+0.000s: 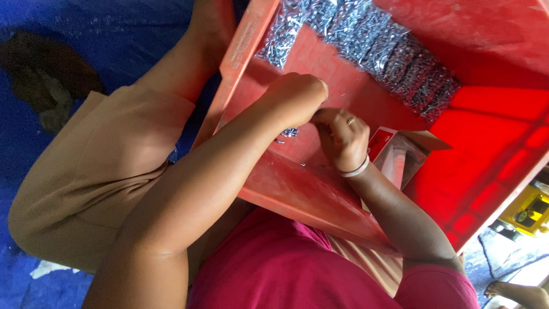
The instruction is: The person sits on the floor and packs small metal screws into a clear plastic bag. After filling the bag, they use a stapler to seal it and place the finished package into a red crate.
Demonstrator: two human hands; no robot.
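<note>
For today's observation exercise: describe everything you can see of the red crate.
The red crate is a large, open-topped tub, plastic by its look, scuffed and tilted across the person's lap. A row of clear bags of screws lies along its floor, a small carton sits by the near wall, and a few loose screws lie between. Both hands, left and right, work inside it.

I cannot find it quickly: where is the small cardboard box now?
In the head view the small cardboard box stands inside the red crate, just right of the right hand and below the row of screw packets.
</note>
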